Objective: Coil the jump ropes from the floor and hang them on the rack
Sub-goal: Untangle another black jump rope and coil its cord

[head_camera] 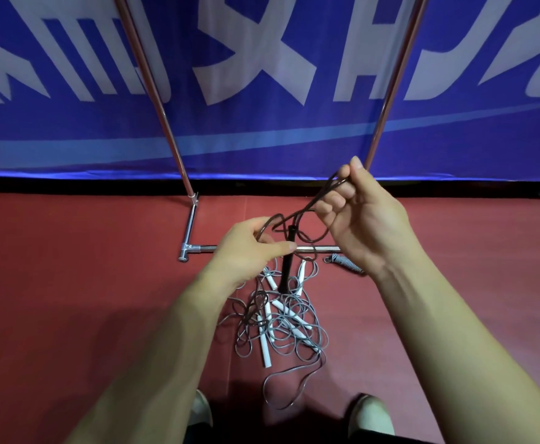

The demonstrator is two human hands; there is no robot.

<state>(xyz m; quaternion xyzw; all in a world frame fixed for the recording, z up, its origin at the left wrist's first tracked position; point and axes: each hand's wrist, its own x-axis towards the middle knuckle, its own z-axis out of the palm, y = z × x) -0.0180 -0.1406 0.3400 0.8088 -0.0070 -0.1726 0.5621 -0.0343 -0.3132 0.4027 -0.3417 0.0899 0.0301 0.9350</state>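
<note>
Dark jump rope point(297, 216) is up off the floor point(70, 283), strung between both hands, black handle point(287, 261) dangling. Right hand point(364, 219) pinches a loop high between thumb and forefinger. Left hand point(249, 248) grips the lower strands, probably to keep the coils even. Below, grey ropes point(281, 325) lie tangled beside the rack point(316, 249), near the floor's far edge.

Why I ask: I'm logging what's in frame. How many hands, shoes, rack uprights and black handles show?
Hands: 2, left hand and right hand
Shoes: 2
Rack uprights: 2
Black handles: 1
Total: 7
</note>
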